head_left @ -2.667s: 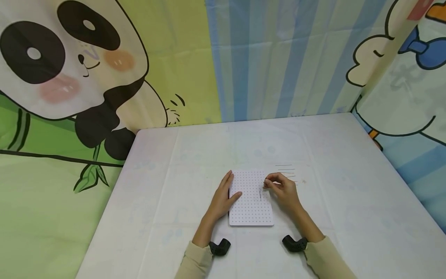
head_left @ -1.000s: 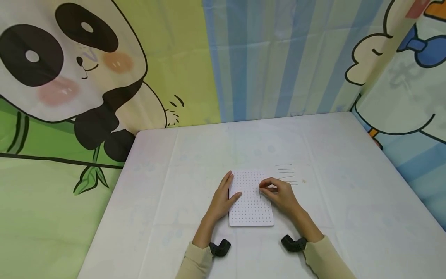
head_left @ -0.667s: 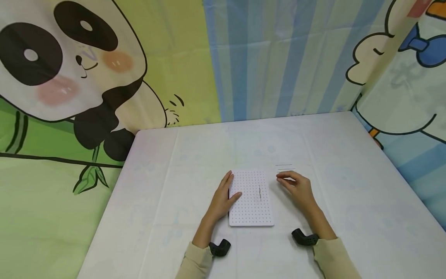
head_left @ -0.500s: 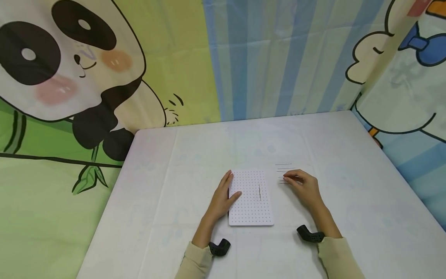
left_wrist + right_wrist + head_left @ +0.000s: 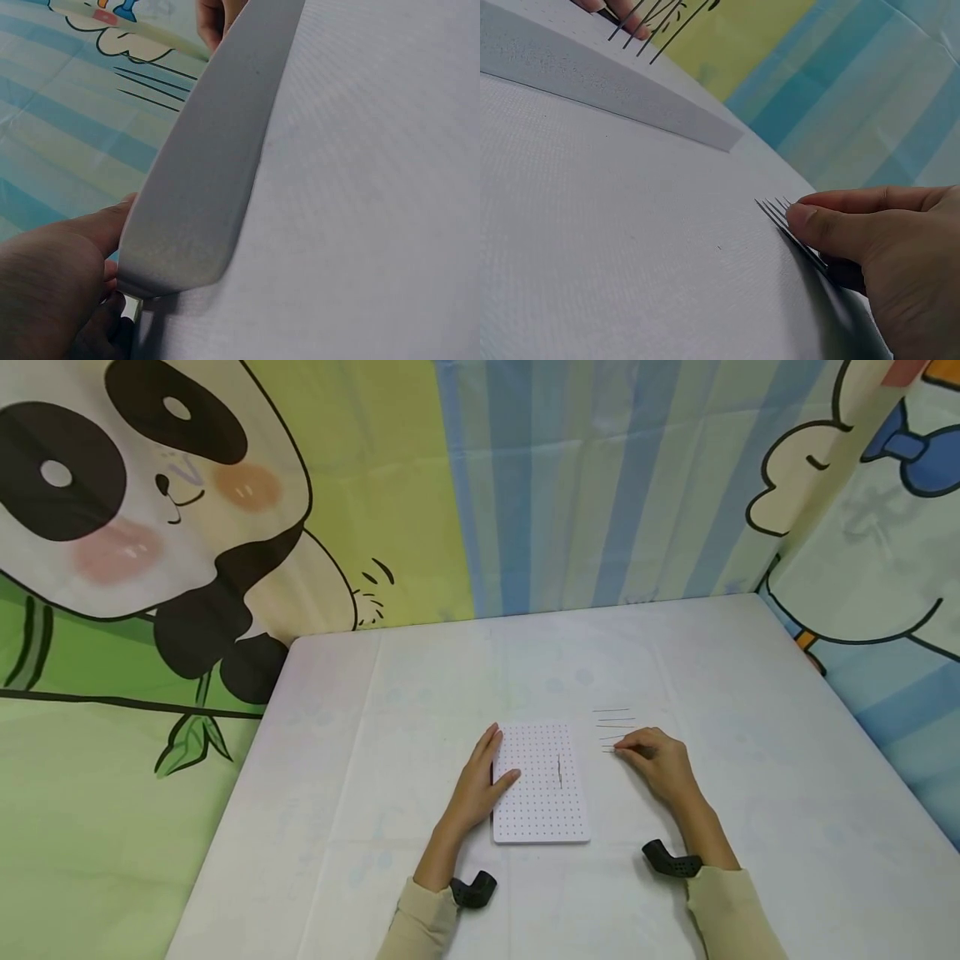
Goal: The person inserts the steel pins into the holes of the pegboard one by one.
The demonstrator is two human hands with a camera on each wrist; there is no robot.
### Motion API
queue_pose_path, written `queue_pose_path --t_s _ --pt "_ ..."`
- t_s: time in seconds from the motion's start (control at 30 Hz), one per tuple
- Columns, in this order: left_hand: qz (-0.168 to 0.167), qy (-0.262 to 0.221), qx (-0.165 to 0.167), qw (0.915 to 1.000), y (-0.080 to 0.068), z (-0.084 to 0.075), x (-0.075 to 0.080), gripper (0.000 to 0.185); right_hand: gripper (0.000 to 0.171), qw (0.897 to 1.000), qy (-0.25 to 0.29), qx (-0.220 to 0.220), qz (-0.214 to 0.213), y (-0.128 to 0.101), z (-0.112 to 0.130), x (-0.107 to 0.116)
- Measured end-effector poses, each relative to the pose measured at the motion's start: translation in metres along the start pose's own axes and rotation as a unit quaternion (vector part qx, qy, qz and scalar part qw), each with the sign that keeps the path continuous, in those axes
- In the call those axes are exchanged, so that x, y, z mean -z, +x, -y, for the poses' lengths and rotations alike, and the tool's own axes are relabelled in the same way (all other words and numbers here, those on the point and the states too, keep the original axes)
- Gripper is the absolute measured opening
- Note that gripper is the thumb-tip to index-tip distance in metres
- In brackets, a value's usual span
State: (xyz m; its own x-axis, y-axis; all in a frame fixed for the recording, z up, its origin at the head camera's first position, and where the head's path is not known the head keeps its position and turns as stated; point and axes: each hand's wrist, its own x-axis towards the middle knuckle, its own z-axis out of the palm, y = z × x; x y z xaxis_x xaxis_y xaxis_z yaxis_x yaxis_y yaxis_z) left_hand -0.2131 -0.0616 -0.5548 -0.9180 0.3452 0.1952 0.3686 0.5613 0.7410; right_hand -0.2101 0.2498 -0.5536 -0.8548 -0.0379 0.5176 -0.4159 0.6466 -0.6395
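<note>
A white board (image 5: 525, 827) with rows of small holes lies flat on the table. My left hand (image 5: 476, 789) rests on its left edge, fingers straight along the side and thumb over the top face. Toward the board's right side, several thin dark rods (image 5: 679, 31) stand upright in the holes. Right of the board, more such rods (image 5: 615, 719) lie in a stack of near-parallel lines on the white cloth. At the left ends of the lower ones, my right hand (image 5: 660, 764) pinches a rod between thumb and forefinger, fingertips close over the cloth.
The table (image 5: 420, 710) has a pale cloth cover and backs onto a printed curtain (image 5: 600, 485) with a panda and stripes. Black wrist mounts, one on the left wrist (image 5: 474, 890) and one on the right wrist (image 5: 671, 860), stick out inward above the table.
My right hand has left the standing rods on the board and moved right to the rods on the table, where thumb and forefinger have closed. My left hand stays put.
</note>
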Motion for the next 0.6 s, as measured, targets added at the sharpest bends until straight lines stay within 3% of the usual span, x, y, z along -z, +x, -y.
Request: queue_pose_path --t_s 0.6 --pt "0.003 0.002 -0.001 1.0 0.0003 -0.0008 0.0013 0.071 0.012 0.998 -0.045 0.01 0.036 -0.0011 0.0018 -0.0012"
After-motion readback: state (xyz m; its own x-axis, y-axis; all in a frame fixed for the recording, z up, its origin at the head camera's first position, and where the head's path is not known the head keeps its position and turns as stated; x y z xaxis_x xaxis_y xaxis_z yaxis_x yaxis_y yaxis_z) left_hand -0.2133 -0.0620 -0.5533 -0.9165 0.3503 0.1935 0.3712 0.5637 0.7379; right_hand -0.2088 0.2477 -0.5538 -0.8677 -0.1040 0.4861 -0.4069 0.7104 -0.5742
